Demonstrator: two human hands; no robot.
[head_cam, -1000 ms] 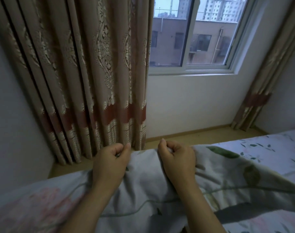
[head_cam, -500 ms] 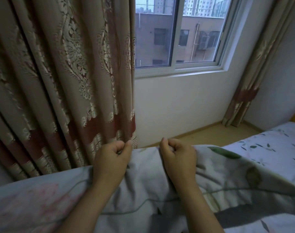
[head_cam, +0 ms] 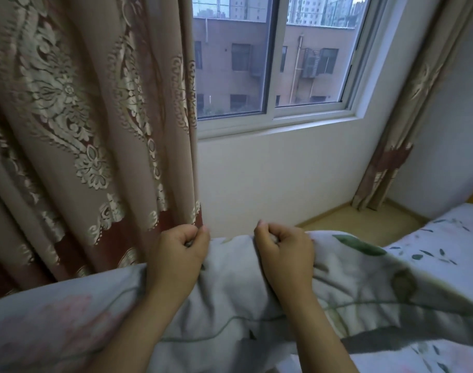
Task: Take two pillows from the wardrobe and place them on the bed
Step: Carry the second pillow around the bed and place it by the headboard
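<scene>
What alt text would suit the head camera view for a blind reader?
The left hand and right hand each pinch the top edge of a floral pillow, held up before a window. A patterned curtain hangs at left; the floral bed lies at right.

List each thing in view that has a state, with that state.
pillow: held up by its top edge
left hand: grips the pillow's top edge
right hand: grips the same edge
window: looks shut
left curtain: hangs loose beside the window
right curtain: gathered in the corner
bed: covered by a floral sheet
</scene>
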